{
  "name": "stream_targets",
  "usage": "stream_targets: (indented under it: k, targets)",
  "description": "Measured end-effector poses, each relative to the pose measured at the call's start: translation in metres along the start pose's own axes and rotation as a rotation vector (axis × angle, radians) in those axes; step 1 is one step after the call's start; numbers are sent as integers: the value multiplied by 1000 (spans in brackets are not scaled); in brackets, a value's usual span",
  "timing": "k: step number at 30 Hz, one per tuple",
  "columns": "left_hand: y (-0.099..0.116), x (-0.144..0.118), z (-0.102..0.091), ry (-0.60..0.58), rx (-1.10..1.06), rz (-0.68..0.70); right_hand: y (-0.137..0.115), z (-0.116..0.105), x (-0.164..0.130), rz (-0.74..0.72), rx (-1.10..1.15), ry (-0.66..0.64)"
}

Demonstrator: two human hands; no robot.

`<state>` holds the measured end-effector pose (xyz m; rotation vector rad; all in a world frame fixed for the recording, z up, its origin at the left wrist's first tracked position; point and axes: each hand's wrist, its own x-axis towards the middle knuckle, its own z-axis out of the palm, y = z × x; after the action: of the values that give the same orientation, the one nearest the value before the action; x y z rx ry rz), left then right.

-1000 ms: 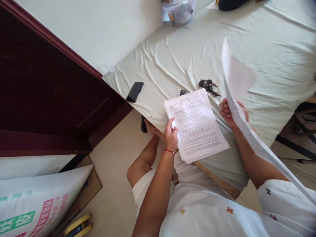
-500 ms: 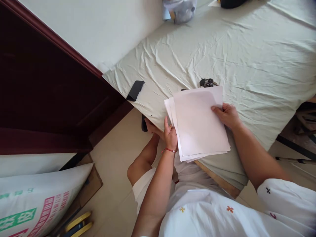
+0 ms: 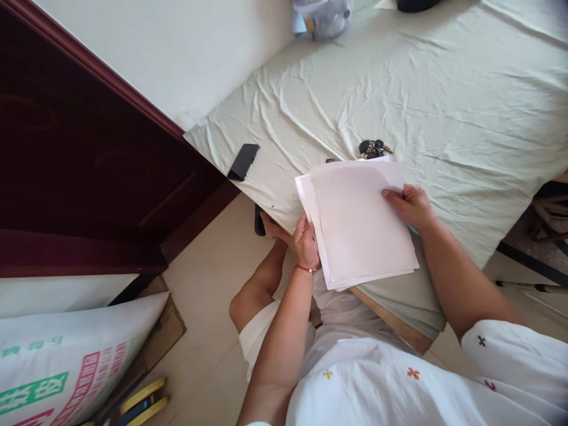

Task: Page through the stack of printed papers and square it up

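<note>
A loose stack of white paper sheets [image 3: 361,228] is held over the near edge of the cloth-covered table. My left hand [image 3: 306,242], with a ring and a red cord bracelet, grips the stack's left edge, its fingers partly behind the paper. On the upper right edge, my right hand [image 3: 410,206] pinches the top sheet or sheets, thumb on the face and fingers underneath. The sheets are unevenly lined up, with lower ones showing at the left and bottom. Just beyond the paper lies a bunch of keys [image 3: 373,148].
A black folded object [image 3: 244,162] lies at the table's left corner. Farther back stands a clear plastic container [image 3: 326,21]. The wrinkled pale cloth [image 3: 452,106] covers the table. A dark red door [image 3: 80,148] and a printed white sack [image 3: 89,337] are at left.
My right hand has shifted slightly right, drawing the top paper a little that way. Another sheet's edge now shows behind it near the keys. My left fingers have curled in against the stack.
</note>
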<state>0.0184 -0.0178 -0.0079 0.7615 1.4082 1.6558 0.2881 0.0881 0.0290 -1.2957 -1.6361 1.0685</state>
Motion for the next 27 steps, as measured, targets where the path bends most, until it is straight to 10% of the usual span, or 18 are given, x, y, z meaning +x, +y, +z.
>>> stream_targets:
  k: [19,27]
  targets:
    - [1,-3,4,-33,-1,1,-2,11,0,-102,-28,30]
    - [-3,-1,1,-16,111,45,3,8,5,-97,-71,307]
